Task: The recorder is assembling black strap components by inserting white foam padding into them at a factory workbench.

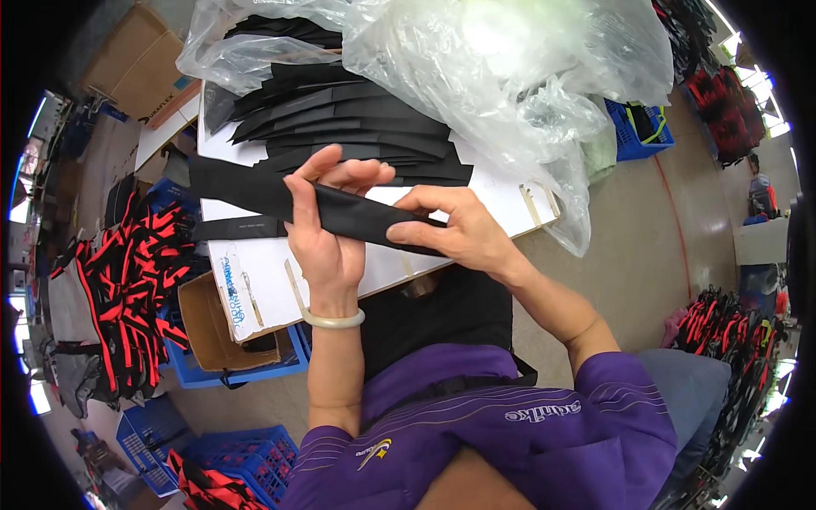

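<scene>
A long black fabric strip [365, 214] slants across the front of me, above the white tabletop. My left hand [327, 242], palm up with a pale bangle at the wrist, holds the strip loosely between the thumb and half-curled fingers. The strip's wide free end sticks out to the left. My right hand [455, 228] pinches the right end, thumb on top and fingers partly hidden beneath. Beyond the hands lies a fanned pile of black fabric pieces [340, 119]. Another flat black piece [242, 228] lies on the tabletop left of my left hand.
Clear plastic bags [510, 68] cover the table's far side. Below its left corner, a cardboard box [208, 327] sits in a blue crate [293, 361]. Red and black straps [127, 297] hang at the left. Another blue crate [637, 132] stands at the far right.
</scene>
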`<control>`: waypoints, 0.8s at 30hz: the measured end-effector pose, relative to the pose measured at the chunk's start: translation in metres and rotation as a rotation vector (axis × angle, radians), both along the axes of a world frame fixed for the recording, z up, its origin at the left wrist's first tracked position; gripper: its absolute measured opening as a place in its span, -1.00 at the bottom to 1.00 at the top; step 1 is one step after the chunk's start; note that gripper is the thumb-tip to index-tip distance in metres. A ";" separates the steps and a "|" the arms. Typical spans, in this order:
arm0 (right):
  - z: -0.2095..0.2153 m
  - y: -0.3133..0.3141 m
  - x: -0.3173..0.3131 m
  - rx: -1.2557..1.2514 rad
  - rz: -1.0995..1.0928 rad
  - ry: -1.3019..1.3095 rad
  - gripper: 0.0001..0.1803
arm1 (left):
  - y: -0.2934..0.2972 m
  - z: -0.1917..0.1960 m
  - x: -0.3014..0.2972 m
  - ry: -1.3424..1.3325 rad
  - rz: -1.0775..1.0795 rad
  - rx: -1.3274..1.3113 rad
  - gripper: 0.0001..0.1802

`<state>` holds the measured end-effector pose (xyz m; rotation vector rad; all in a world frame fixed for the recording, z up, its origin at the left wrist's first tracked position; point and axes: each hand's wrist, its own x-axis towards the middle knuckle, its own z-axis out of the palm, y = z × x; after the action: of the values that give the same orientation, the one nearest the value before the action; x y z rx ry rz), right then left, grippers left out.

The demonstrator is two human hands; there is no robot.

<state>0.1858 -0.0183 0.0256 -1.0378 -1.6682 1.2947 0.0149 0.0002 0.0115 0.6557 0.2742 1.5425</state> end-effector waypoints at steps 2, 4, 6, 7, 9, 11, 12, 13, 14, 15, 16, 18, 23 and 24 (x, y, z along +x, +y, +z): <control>-0.002 0.001 0.008 -0.014 -0.017 -0.001 -0.81 | -0.006 0.006 0.009 0.211 0.069 0.020 -0.42; -0.006 0.004 0.021 0.117 -0.104 -0.049 -0.87 | -0.012 0.002 0.006 0.382 0.034 -0.087 -0.47; -0.031 0.014 0.043 0.518 -0.266 -0.192 -0.83 | -0.027 -0.013 -0.004 0.794 -0.041 -0.134 -0.59; -0.046 0.020 0.053 0.723 -0.327 -0.286 -0.81 | -0.044 -0.016 -0.003 0.971 -0.038 -0.148 -0.71; -0.073 0.021 0.069 0.814 -0.348 -0.409 -0.76 | -0.074 -0.020 0.010 1.212 -0.099 0.010 -0.75; -0.099 0.015 0.073 0.966 -0.335 -0.552 -0.72 | -0.074 -0.029 0.032 1.399 0.167 0.563 -0.61; -0.109 0.008 0.075 0.933 -0.318 -0.604 -0.68 | -0.071 -0.040 0.039 1.512 0.161 0.656 -0.41; -0.115 0.000 0.079 0.891 -0.296 -0.646 -0.66 | -0.065 -0.047 0.047 1.621 0.103 0.620 -0.25; -0.114 -0.008 0.083 0.839 -0.276 -0.652 -0.65 | -0.062 -0.061 0.049 1.728 0.090 0.607 -0.21; -0.114 -0.015 0.088 0.788 -0.256 -0.656 -0.63 | -0.059 -0.072 0.048 1.836 0.078 0.594 -0.17; -0.115 -0.022 0.101 0.780 -0.265 -0.660 -0.63 | -0.058 -0.073 0.048 1.916 0.043 0.646 -0.17; -0.118 -0.036 0.123 0.742 -0.294 -0.796 -0.55 | -0.061 -0.075 0.047 1.940 0.043 0.649 -0.17; -0.120 -0.049 0.140 0.686 -0.290 -0.820 -0.50 | -0.067 -0.076 0.059 1.972 0.137 0.623 -0.20; -0.121 -0.051 0.142 0.680 -0.282 -0.811 -0.51 | -0.069 -0.076 0.063 1.984 0.140 0.624 -0.21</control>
<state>0.3277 -0.0691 -0.0951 -1.3628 -2.1952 0.0367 0.0783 -0.0690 -0.0642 2.5442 1.3003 0.5125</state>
